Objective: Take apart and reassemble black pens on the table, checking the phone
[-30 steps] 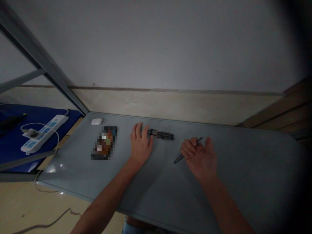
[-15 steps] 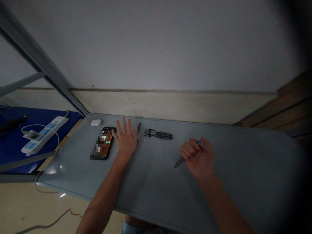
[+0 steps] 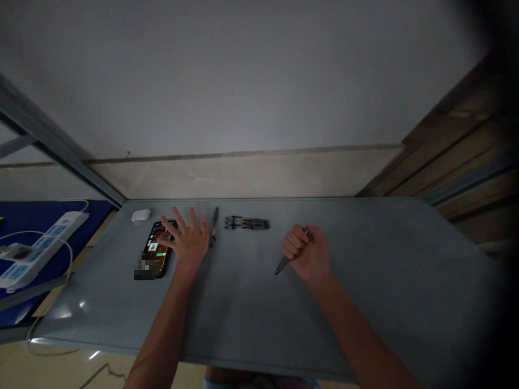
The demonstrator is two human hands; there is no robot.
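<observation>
My left hand (image 3: pixel 190 240) is spread wide, palm down, with nothing held. Its thumb side is close to a single dark pen (image 3: pixel 214 227) lying lengthwise on the grey table (image 3: pixel 243 302). On its other side, its fingers reach over the edge of a phone (image 3: pixel 164 254) with a lit screen. My right hand (image 3: pixel 306 251) is closed round a dark pen (image 3: pixel 280 266), whose lower end sticks out below the fist and points down-left. Between the hands, farther back, several pens (image 3: pixel 247 223) lie side by side in a row.
A white earbud case (image 3: pixel 141 215) sits at the table's back left corner. Beyond the left edge, a white power strip (image 3: pixel 44 248) with a plugged-in charger rests on a blue surface (image 3: pixel 95 216). A wall runs along the back, and wooden boards (image 3: pixel 454 146) stand at the right.
The view has shifted right, so table things appear farther left. My left fingers have spread wider and lie more over the phone. My right hand still grips its pen.
</observation>
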